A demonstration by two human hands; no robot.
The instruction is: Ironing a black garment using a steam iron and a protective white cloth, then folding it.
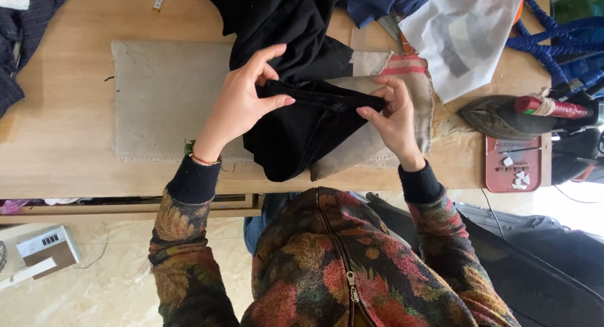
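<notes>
A black garment (296, 63) lies over a beige pressing pad (163, 94) on a wooden table (63, 163). My left hand (242, 104) pinches a folded edge of the black garment between thumb and fingers. My right hand (393, 113) grips the same folded edge at its other end, so the edge is stretched between both hands. Part of the garment hangs over the table's near side toward my floral jacket.
An old iron (522, 113) rests at the right, next to a red tray (514, 165) holding small white chalk pieces. White paper (465, 34), blue cord (553, 44) and dark cloth (25, 31) lie at the back edges. A small white device (47, 248) sits on the floor at left.
</notes>
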